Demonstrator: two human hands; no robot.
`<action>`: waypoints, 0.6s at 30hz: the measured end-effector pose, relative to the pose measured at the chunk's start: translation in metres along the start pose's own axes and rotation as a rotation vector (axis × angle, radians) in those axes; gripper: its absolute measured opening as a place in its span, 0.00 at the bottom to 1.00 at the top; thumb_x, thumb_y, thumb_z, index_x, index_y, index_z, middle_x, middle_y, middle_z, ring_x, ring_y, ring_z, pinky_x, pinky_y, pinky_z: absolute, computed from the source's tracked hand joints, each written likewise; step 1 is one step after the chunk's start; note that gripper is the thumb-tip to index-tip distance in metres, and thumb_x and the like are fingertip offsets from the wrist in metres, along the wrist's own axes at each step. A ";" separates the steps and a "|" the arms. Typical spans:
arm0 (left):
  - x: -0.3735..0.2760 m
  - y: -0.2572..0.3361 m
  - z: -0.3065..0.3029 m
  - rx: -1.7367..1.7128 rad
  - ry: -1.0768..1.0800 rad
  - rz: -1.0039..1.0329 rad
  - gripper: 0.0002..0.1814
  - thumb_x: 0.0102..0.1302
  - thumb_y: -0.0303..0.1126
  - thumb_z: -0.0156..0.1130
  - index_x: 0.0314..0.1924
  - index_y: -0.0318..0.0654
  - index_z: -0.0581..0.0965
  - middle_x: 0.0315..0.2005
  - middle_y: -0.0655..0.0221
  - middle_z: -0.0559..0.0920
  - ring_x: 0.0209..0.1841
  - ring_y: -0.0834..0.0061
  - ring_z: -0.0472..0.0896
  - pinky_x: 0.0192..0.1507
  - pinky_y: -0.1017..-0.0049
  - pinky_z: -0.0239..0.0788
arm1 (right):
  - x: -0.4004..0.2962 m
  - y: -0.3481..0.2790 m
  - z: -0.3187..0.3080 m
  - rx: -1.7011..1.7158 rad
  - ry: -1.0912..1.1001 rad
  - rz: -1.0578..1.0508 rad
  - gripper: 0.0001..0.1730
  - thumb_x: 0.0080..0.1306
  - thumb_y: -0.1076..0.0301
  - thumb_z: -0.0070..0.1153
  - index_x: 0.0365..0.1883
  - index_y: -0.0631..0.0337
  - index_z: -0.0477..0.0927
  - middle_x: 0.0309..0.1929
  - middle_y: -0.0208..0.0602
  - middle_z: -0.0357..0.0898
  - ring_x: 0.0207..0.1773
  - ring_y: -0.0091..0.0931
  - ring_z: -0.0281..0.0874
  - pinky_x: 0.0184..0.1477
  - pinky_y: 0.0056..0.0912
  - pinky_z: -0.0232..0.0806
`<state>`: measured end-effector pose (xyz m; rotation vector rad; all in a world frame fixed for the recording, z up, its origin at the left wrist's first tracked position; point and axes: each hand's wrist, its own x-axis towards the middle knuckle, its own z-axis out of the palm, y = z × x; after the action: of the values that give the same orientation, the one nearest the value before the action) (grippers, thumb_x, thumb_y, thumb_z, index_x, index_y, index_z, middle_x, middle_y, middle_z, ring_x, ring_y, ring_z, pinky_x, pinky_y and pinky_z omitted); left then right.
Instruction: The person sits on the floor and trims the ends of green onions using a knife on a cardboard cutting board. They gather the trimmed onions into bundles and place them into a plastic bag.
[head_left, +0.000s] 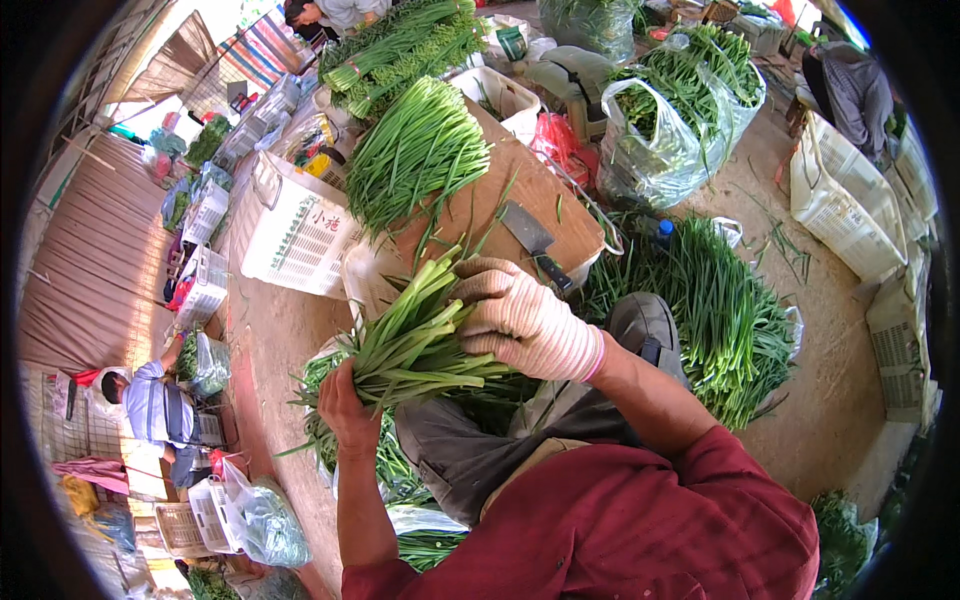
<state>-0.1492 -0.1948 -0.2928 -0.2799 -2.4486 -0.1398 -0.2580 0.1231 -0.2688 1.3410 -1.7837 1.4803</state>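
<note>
My bare left hand grips a bunch of green leafy stalks, which look like garlic chives, above my lap. My right hand, in a striped knit glove, bends its fingers against the pale stalk ends. Whether it pinches any of them is hidden by the glove. Just beyond, a cleaver with a black handle lies on a brown wooden board. A large pile of trimmed chives rests on the board's far left part, cut ends pointing away from me.
Loose chives are heaped on the floor to my right, near a blue bottle cap. A white plastic crate stands left of the board. Beyond it sits a plastic bag of greens. A person works at far left.
</note>
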 end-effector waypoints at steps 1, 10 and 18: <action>0.001 0.002 0.002 -0.010 0.012 -0.013 0.33 0.50 0.37 0.79 0.55 0.34 0.76 0.42 0.56 0.84 0.44 0.50 0.82 0.49 0.57 0.72 | 0.000 -0.002 -0.002 0.054 0.062 0.082 0.07 0.59 0.67 0.66 0.35 0.55 0.82 0.48 0.38 0.78 0.58 0.42 0.74 0.63 0.45 0.65; -0.016 -0.031 0.003 0.072 0.055 -0.132 0.32 0.53 0.38 0.76 0.56 0.34 0.75 0.42 0.55 0.83 0.44 0.49 0.80 0.49 0.56 0.71 | -0.013 0.022 -0.115 0.625 1.198 0.342 0.14 0.72 0.66 0.57 0.48 0.69 0.76 0.42 0.45 0.83 0.47 0.33 0.82 0.61 0.40 0.73; 0.004 -0.040 -0.010 0.170 0.089 -0.051 0.34 0.51 0.45 0.77 0.54 0.35 0.76 0.40 0.58 0.83 0.41 0.51 0.80 0.45 0.56 0.71 | -0.028 -0.017 -0.016 0.399 0.291 0.645 0.23 0.58 0.77 0.64 0.54 0.59 0.77 0.46 0.32 0.78 0.52 0.27 0.76 0.57 0.32 0.69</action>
<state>-0.1553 -0.2349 -0.2837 -0.1331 -2.3621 0.0340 -0.2353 0.1494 -0.2786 0.6528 -1.8737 2.3329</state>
